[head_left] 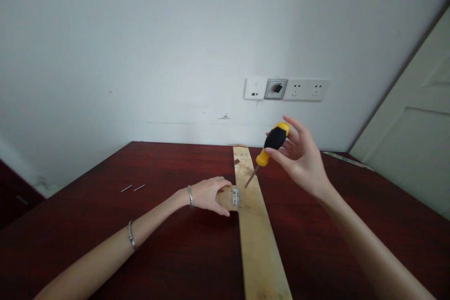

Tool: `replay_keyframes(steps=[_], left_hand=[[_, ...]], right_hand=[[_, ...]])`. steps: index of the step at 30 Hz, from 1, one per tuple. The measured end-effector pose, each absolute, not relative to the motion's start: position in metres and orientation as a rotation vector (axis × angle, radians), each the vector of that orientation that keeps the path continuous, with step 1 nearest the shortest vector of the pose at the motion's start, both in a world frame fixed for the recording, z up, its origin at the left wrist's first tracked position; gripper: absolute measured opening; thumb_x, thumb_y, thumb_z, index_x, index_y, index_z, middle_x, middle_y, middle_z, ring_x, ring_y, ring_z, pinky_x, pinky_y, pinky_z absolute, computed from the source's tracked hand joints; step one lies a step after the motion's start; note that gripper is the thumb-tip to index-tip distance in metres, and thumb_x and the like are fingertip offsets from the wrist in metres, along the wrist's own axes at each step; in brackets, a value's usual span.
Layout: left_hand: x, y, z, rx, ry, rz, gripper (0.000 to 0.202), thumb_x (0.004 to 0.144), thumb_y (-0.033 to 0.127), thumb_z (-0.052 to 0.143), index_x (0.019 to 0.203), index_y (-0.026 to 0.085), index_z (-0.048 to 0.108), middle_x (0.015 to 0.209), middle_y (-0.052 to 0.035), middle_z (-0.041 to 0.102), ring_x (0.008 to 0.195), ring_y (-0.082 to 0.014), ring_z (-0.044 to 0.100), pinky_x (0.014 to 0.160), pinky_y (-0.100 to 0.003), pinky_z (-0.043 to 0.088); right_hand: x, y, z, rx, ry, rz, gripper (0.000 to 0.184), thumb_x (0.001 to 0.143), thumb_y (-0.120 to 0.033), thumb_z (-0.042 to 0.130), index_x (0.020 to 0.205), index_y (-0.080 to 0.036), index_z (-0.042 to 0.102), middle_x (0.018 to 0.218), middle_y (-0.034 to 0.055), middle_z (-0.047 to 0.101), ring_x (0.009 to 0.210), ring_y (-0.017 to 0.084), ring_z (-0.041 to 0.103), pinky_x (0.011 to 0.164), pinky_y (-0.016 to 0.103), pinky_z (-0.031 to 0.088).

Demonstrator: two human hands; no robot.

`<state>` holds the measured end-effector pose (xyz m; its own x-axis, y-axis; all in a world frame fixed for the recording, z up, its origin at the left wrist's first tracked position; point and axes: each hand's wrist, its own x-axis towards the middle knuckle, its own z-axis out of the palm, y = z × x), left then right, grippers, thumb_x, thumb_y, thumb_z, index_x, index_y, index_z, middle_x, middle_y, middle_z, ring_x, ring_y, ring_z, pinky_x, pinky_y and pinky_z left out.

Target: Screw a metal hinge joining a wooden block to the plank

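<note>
A long pale wooden plank [258, 234] lies lengthwise on the dark red table [168, 243]. My left hand [209, 194] is wrapped round a small wooden block [226, 198] that butts against the plank's left edge, where a small metal hinge [235, 197] joins the two. My right hand [300, 157] holds a yellow and black screwdriver [272, 145] by its handle, above the plank. The screwdriver tilts down to the left, and its tip hovers just right of the hinge.
Two loose nails or screws [132, 188] lie on the table at the left. A white wall with a row of sockets [286, 89] stands behind the table. A pale door [415, 150] is at the right.
</note>
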<state>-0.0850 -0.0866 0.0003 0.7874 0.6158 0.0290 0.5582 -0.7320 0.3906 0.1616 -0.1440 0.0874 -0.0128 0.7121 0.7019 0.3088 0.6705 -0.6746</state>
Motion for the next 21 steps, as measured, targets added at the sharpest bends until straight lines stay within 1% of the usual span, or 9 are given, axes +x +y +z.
replay_keyframes(steps=[4,7,10,14,17,21], left_hand=[[-0.080,-0.097,0.008,2.645,0.899,0.255,0.074,0.057,0.058,0.078,0.115,0.017,0.058,0.104,-0.0073,0.061,0.091,-0.0236,0.061,0.078,-0.031,0.049],[-0.076,-0.104,0.010,2.698,0.902,0.232,0.070,0.057,0.061,0.077,0.111,0.020,0.061,0.097,-0.0045,0.061,0.085,-0.0224,0.063,0.073,-0.028,0.049],[-0.074,-0.109,0.011,2.742,0.923,0.175,0.070,0.056,0.064,0.074,0.110,0.022,0.060,0.097,-0.0032,0.061,0.084,-0.0228,0.064,0.069,-0.028,0.049],[-0.072,-0.113,0.013,2.771,0.926,0.161,0.070,0.057,0.065,0.073,0.110,0.022,0.060,0.096,-0.0029,0.061,0.083,-0.0232,0.064,0.067,-0.029,0.050],[-0.072,-0.114,0.013,2.783,0.909,0.182,0.070,0.057,0.065,0.073,0.110,0.021,0.060,0.094,-0.0025,0.062,0.081,-0.0227,0.065,0.067,-0.029,0.050],[-0.071,-0.114,0.013,2.792,0.910,0.183,0.070,0.056,0.066,0.073,0.109,0.021,0.061,0.094,-0.0027,0.062,0.079,-0.0219,0.065,0.067,-0.028,0.050]], right_hand=[[0.156,-0.155,0.095,-0.807,-1.540,0.325,0.067,0.080,-0.036,0.065,0.138,-0.032,0.030,0.122,0.0081,0.057,0.105,0.023,0.063,0.081,0.035,0.059],[0.151,-0.158,0.096,-0.773,-1.531,0.314,0.065,0.080,-0.035,0.067,0.136,-0.032,0.035,0.123,0.0078,0.056,0.107,0.024,0.062,0.081,0.037,0.059],[0.147,-0.157,0.092,-0.719,-1.541,0.329,0.065,0.078,-0.031,0.070,0.135,-0.032,0.040,0.125,0.0071,0.056,0.106,0.023,0.062,0.080,0.036,0.060],[0.144,-0.154,0.087,-0.712,-1.564,0.353,0.065,0.077,-0.028,0.071,0.135,-0.032,0.043,0.124,0.0068,0.057,0.103,0.022,0.062,0.077,0.034,0.061],[0.143,-0.154,0.086,-0.718,-1.574,0.374,0.065,0.078,-0.028,0.071,0.136,-0.032,0.043,0.121,0.0062,0.059,0.102,0.021,0.062,0.076,0.033,0.062],[0.142,-0.154,0.086,-0.717,-1.578,0.401,0.065,0.078,-0.029,0.070,0.137,-0.032,0.042,0.122,0.0065,0.058,0.102,0.021,0.063,0.077,0.033,0.062]])
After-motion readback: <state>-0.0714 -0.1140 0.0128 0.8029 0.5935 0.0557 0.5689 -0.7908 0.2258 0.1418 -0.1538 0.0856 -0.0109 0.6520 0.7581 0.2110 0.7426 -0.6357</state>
